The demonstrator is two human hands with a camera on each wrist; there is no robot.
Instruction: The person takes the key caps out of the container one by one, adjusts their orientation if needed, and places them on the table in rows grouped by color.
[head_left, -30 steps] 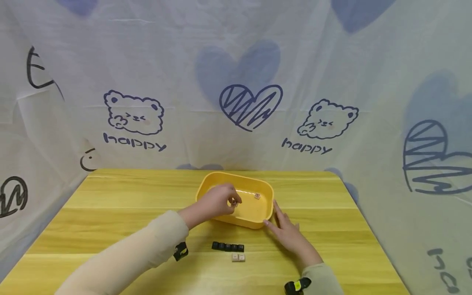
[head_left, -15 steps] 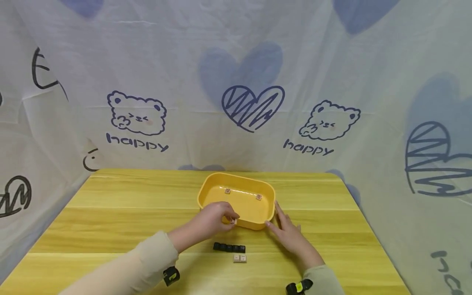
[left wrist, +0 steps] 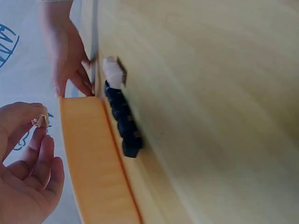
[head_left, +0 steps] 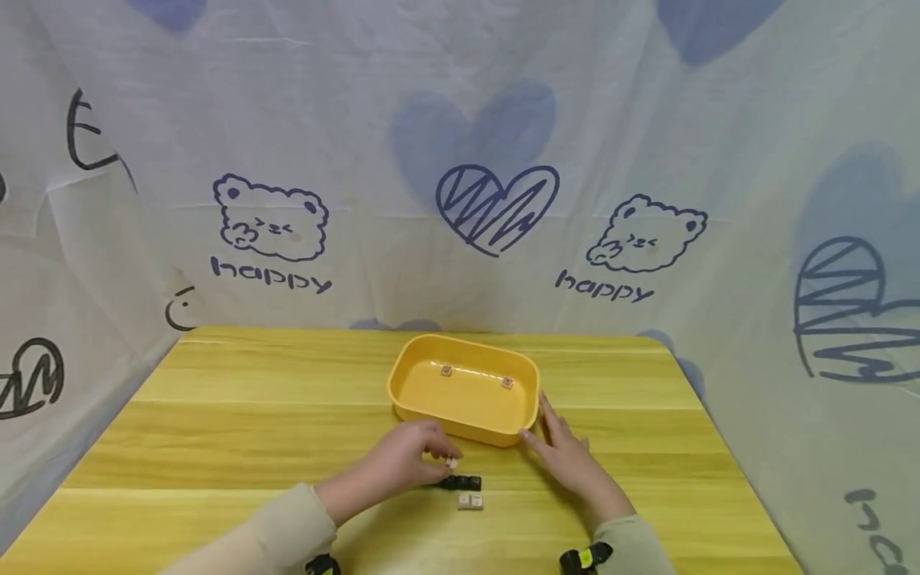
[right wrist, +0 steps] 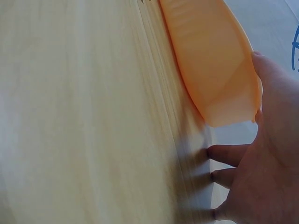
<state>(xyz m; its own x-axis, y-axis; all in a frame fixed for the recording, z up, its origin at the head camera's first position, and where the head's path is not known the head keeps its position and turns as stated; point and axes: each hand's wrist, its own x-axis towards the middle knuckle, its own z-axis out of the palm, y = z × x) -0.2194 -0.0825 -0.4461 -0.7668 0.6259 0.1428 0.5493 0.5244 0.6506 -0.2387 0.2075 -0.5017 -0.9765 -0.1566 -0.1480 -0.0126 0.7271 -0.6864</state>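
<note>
My left hand (head_left: 402,459) pinches a small pale keycap (head_left: 451,462) between thumb and fingertips, just in front of the yellow plastic bin (head_left: 460,429). In the left wrist view the held keycap (left wrist: 40,120) shows its hollow underside with the stem. My right hand (head_left: 575,471) rests at the bin's near right corner, its thumb on the rim and its other fingers extended along the side. Inside the bin lie two beige keycaps, one at the back left (head_left: 446,370) and another at the right (head_left: 507,383).
A row of black keycaps (head_left: 465,483) lies on the wooden table (head_left: 251,447) in front of the bin, partly hidden by my left hand. Two beige keycaps (head_left: 470,501) sit side by side just nearer. A printed white cloth (head_left: 381,263) hangs behind the table.
My left hand has come out of the bin toward me with the keycap, now over the black row. The back-left keycap in the bin has come into view. The right hand stays put.
</note>
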